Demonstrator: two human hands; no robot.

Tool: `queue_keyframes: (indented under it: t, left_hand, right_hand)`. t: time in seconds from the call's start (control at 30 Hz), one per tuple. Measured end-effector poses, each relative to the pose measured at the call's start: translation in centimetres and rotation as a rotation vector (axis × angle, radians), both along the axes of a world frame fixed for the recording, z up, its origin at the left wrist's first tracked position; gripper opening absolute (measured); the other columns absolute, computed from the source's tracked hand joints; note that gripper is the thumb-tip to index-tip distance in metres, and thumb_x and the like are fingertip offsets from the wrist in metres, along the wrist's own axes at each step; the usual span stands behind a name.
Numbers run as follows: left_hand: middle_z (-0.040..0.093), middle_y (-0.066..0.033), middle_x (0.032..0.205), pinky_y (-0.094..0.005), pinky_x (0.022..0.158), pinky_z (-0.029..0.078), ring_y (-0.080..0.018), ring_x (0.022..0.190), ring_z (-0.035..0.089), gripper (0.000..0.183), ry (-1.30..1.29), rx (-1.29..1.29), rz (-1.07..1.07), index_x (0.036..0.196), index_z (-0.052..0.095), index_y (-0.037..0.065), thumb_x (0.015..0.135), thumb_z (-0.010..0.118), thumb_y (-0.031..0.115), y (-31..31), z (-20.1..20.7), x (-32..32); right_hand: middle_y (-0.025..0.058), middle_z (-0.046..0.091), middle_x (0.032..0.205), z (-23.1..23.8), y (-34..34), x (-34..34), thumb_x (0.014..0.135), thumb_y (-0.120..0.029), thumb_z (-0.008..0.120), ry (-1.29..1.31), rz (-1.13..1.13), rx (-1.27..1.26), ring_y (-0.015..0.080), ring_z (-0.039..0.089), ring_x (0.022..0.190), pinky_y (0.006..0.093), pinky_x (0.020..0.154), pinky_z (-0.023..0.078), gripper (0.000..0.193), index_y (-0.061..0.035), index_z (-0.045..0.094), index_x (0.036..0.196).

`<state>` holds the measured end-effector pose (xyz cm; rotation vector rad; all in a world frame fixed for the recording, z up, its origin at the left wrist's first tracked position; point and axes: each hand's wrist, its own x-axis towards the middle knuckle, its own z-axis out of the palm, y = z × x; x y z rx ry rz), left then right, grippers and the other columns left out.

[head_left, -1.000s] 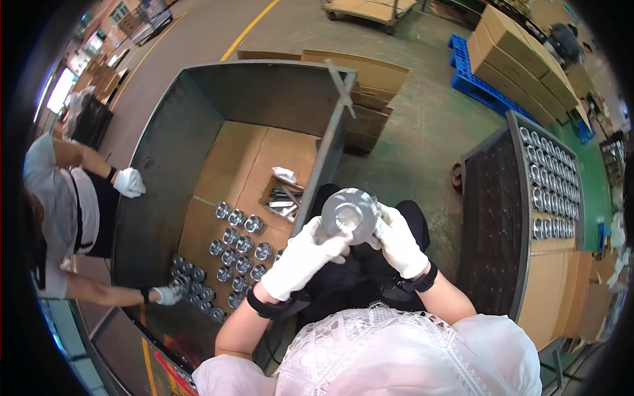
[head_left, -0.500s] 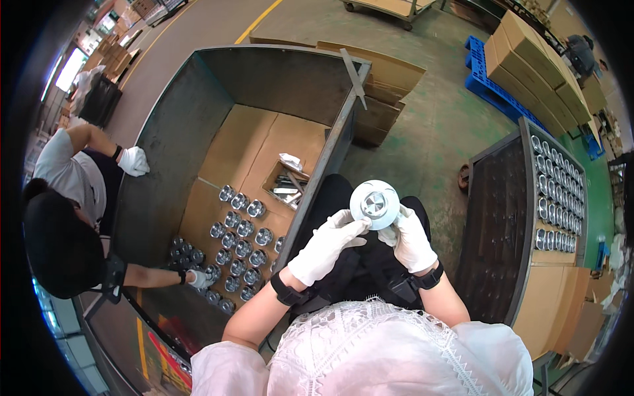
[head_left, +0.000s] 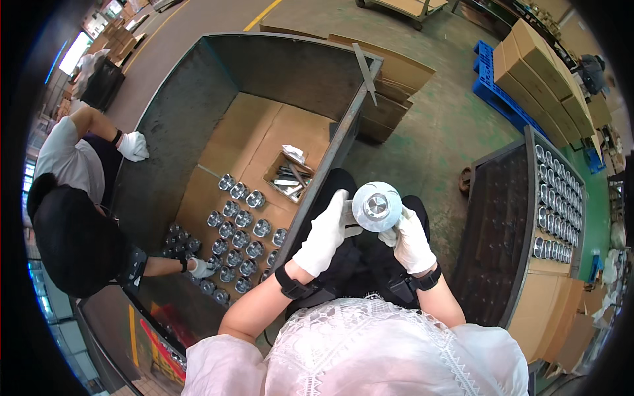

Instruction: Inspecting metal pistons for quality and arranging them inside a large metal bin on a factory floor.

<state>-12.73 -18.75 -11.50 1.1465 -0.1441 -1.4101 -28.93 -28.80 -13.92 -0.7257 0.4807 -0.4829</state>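
Note:
Above my lap is a shiny metal piston [head_left: 377, 206], its round face turned up toward me with a circular recess in the middle. White-gloved, my left hand [head_left: 329, 232] grips its left side, thumb low and fingers along the edge. On the lower right side, my right hand [head_left: 412, 244], also gloved, holds the piston from beneath; some of its fingertips are hidden behind it. More pistons [head_left: 240, 238] stand in rows on cardboard inside the metal bin to my left.
The bin's wall [head_left: 330, 158] rises beside my left arm. Inside lies a small box of tools [head_left: 288, 177]. A co-worker's gloved hand [head_left: 201, 267] touches pistons at the bin's near left. On the right, a cart [head_left: 498, 224] carries rows of pistons; beyond are cartons [head_left: 538, 66] on a blue pallet.
The piston's face has turned within my hands. My left fingers have shifted off its lower front to its left side. The view has moved slightly.

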Motion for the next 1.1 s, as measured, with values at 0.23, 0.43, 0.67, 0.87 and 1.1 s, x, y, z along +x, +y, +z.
queue_keyframes:
  t: [0.23, 0.43, 0.67, 0.87, 1.1]
  left_hand:
    - [0.066, -0.0108, 0.12, -0.0392, 0.101, 0.046, -0.0208, 0.111, 0.062, 0.069, -0.124, 0.131, -0.037, 0.128, 0.061, 0.002, 0.103, 0.039, 0.062, -0.4, 1.9, -0.9]
    - [0.067, -0.0107, 0.12, -0.0388, 0.101, 0.047, -0.023, 0.114, 0.062, 0.07, -0.451, 0.047, -0.064, 0.129, 0.062, 0.002, 0.104, 0.034, 0.061, 0.1, 0.5, -1.0]
    - [0.056, -0.0118, 0.137, -0.0425, 0.102, 0.051, -0.0218, 0.123, 0.056, 0.062, -0.238, 0.009, -0.129, 0.143, 0.05, 0.001, 0.106, 0.044, 0.05, 0.8, -0.4, -0.5]
    - [0.054, -0.0089, 0.14, -0.0419, 0.102, 0.052, -0.0183, 0.124, 0.056, 0.058, -0.233, -0.034, -0.146, 0.145, 0.047, -0.001, 0.103, 0.058, 0.038, 1.1, -1.6, -0.7]
    - [0.062, -0.0054, 0.124, -0.0309, 0.097, 0.048, -0.0122, 0.11, 0.058, 0.044, -0.272, -0.001, -0.028, 0.132, 0.056, 0.001, 0.101, 0.063, 0.031, 0.6, 0.5, -1.1]
  right_hand:
    - [-0.0042, 0.053, 0.067, -0.8, -0.1, -0.3, 0.098, -0.028, 0.067, -0.045, -0.021, 0.068, 0.0055, 0.043, 0.053, 0.0225, 0.05, 0.034, 0.024, -0.0055, 0.064, 0.105]
    - [-0.0042, 0.053, 0.067, 0.2, 0.0, 0.0, 0.098, -0.023, 0.065, -0.067, 0.009, 0.073, 0.0051, 0.041, 0.051, 0.0226, 0.049, 0.033, 0.017, -0.0062, 0.064, 0.101]
    - [-0.0055, 0.054, 0.069, -0.5, -0.1, -0.1, 0.099, -0.025, 0.064, -0.032, -0.013, 0.067, 0.0037, 0.041, 0.052, 0.0221, 0.048, 0.032, 0.02, -0.0057, 0.064, 0.107]
    - [-0.0054, 0.058, 0.075, -0.7, 0.0, -0.1, 0.099, -0.027, 0.065, -0.008, -0.031, 0.024, 0.0031, 0.045, 0.055, 0.0217, 0.049, 0.035, 0.026, -0.005, 0.064, 0.112]
    - [0.0013, 0.064, 0.092, -0.4, 0.4, 0.1, 0.101, -0.033, 0.061, 0.034, -0.077, -0.006, 0.0108, 0.06, 0.071, 0.0268, 0.061, 0.05, 0.038, -0.0052, 0.057, 0.126]
